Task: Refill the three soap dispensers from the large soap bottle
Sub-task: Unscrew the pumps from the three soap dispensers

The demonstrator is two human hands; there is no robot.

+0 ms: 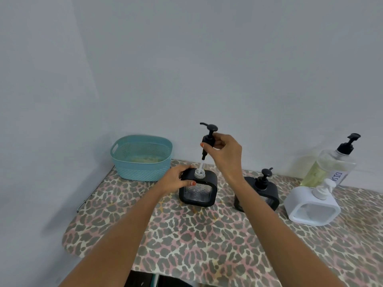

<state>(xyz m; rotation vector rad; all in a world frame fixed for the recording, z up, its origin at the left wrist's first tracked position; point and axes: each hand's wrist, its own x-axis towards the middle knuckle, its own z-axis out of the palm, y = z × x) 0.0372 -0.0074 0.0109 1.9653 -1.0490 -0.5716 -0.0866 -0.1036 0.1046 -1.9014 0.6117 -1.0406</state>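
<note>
At the centre of the frame, the left hand grips the shoulder of a black dispenser, likely to keep it from tipping on the counter. The right hand pinches the pump by its collar, upright above the open neck, with the tube tip just inside. The large soap bottle stands at far right behind a white dispenser. A second black dispenser sits between, and both have their pumps on.

Two black dispensers, one white dispenser, one large soap bottle, one basket, one detached pump, two hands.
</note>
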